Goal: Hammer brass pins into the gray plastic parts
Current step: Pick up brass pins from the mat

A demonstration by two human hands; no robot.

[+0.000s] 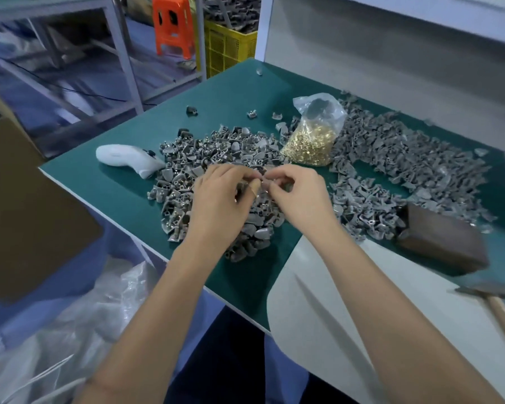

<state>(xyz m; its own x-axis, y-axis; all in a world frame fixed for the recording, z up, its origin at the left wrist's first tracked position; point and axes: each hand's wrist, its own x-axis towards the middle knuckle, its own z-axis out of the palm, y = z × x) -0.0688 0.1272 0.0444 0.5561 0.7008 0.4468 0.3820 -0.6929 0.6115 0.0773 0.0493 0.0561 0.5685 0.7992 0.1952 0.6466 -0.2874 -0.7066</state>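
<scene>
Gray parts (216,176) still lie heaped left and right of the pin bag (311,141), hammer (499,301) idle near the block (440,243), so much seems left; left hand (219,196) and right hand (296,196) pinch one part before the bag.

Matt gray plastic parts (210,147), shiny brass pins (309,144) in glossy clear bag, wood-handled hammer (496,304).
</scene>
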